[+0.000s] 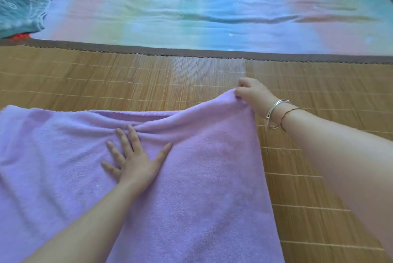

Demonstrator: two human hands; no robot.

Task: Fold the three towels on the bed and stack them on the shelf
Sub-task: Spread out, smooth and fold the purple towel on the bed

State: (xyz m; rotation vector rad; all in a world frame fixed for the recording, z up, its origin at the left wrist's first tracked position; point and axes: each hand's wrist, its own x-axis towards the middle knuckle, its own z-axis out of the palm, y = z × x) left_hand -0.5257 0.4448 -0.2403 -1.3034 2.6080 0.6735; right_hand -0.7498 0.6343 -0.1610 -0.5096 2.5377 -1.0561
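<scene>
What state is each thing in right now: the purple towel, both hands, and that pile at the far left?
purple towel: spread on the bamboo mat, doubled over, far right corner lifted.
left hand: flat, fingers spread, pressing the towel.
right hand: pinches the towel's far right corner.
teal cloth: crumpled at far left, something red beneath it, not folded.
bedsheet: wrinkled, beyond the mat.

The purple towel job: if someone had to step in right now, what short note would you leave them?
Left hand: flat, fingers spread, pressing the purple towel onto the bamboo mat.
Right hand: pinching the towel's far right corner, lifted off the mat.
Teal cloth, perhaps another towel, lies bunched at far left on the bed sheet.
Done: purple towel seems doubled over.
Left: finish folding, fold the others, stack on the shelf, not in view.
</scene>
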